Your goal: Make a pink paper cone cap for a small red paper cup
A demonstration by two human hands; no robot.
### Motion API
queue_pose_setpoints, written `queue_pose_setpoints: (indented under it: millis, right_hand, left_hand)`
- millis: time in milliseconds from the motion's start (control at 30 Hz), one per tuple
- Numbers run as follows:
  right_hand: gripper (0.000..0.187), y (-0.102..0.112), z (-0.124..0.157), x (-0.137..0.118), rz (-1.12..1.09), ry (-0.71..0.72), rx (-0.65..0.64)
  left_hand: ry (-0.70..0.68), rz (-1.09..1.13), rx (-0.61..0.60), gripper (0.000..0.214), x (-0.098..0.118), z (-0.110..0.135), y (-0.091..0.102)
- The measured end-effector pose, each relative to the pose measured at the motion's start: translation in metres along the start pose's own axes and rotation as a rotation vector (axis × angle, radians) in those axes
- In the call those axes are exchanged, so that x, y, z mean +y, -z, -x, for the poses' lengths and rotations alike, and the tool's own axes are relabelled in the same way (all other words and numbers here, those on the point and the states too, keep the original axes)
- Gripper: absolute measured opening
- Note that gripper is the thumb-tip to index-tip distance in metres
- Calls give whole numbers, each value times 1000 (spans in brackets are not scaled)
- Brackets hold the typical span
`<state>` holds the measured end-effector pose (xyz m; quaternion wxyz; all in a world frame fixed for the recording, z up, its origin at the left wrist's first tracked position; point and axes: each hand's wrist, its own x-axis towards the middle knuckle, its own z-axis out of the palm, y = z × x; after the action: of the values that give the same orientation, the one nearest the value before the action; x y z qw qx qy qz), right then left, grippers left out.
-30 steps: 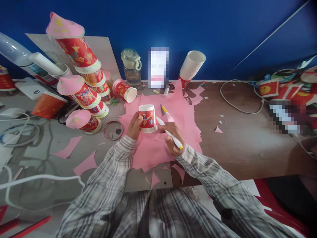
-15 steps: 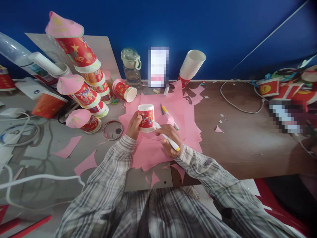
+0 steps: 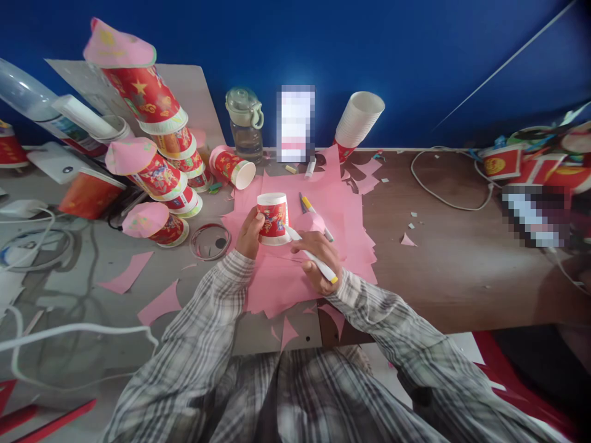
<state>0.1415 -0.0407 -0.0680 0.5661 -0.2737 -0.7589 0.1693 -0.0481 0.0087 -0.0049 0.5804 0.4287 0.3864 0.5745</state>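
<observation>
A red patterned paper cup (image 3: 273, 218) stands upside down on pink paper sheets (image 3: 351, 221) in the middle of the desk. My left hand (image 3: 250, 234) is wrapped around the cup's left side and holds it down. My right hand (image 3: 318, 258) grips a white marker with a yellow end (image 3: 310, 254), and the marker's tip touches the paper at the cup's lower right rim. Another yellow-capped pen (image 3: 314, 215) lies on the pink paper just behind my right hand.
Stacks of red cups capped with pink paper (image 3: 148, 147) stand at the left. A water bottle (image 3: 244, 126), a leaning stack of white cups (image 3: 357, 120) and a tape ring (image 3: 210, 241) are nearby. Cables (image 3: 443, 197) and pink scraps (image 3: 124, 280) lie on the desk.
My right hand has moved slightly left, bringing the marker's tip round the cup's rim. The cup and my left hand have barely shifted.
</observation>
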Motion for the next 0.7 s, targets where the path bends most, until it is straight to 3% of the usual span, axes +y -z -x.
queue_pose_setpoints:
  millis: [167,400,600,700]
  right_hand:
    - [38,-3,-7,-4,-60,62,28]
    - [40,-1,-2,0,7,26,-75]
    - [37,2,-9,-2,3,12,94]
    - [38,3,-10,0,13,-34,117]
  left_hand:
    - [-10,-14,-19,34,1,1,-1]
    - [-31,-59,2,34,4,2,-2]
    - [-12,7,-12,36,2,1,-1]
    - [-7,10,-4,39,1,0,-1]
